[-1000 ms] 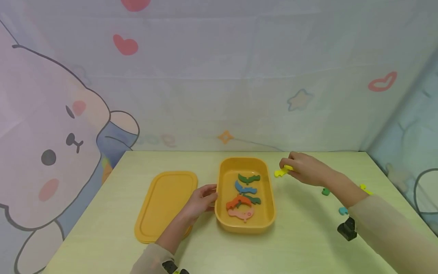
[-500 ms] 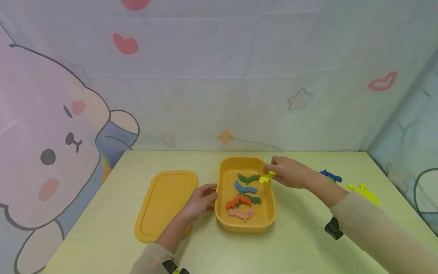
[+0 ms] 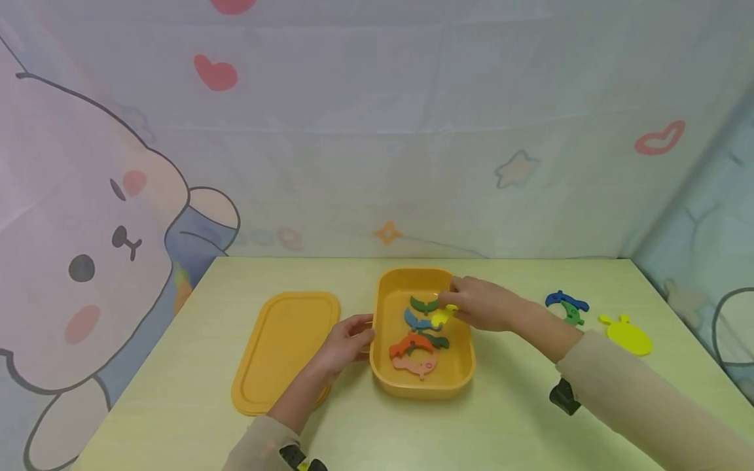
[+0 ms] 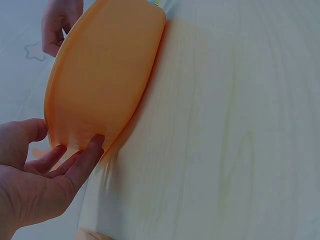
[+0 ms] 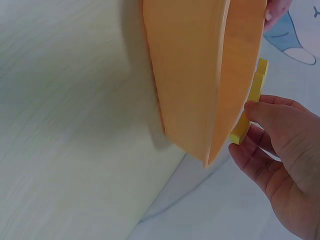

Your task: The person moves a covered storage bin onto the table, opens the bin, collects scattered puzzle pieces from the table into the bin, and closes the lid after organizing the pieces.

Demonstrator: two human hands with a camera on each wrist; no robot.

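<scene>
My right hand [image 3: 485,303] pinches a small flat yellow toy piece [image 3: 444,316] between thumb and fingers, over the inside of a yellow-orange plastic box [image 3: 419,390]. In the right wrist view the yellow piece [image 5: 256,86] shows edge-on past the box rim. My left hand [image 3: 347,341] touches the box's left side; in the left wrist view its fingertips [image 4: 96,142] lie against the outer wall, with the thumb at the rim. Inside the box lie a green piece [image 3: 421,305], a blue piece [image 3: 417,320], a dark green piece [image 3: 437,341], an orange piece [image 3: 406,345] and a pink piece [image 3: 417,367].
Left of the box lies a flat yellow-orange lid [image 3: 285,353]. On the table's right side are a dark blue piece [image 3: 574,301], a green piece [image 3: 572,313] and a rounded yellow piece with two prongs [image 3: 630,337]. A printed cloth [image 3: 353,131] hangs behind the table.
My right hand has moved left with the yellow piece, from beside the box to over its inside. Pieces on the right that its arm covered now show. My left hand has stayed in place.
</scene>
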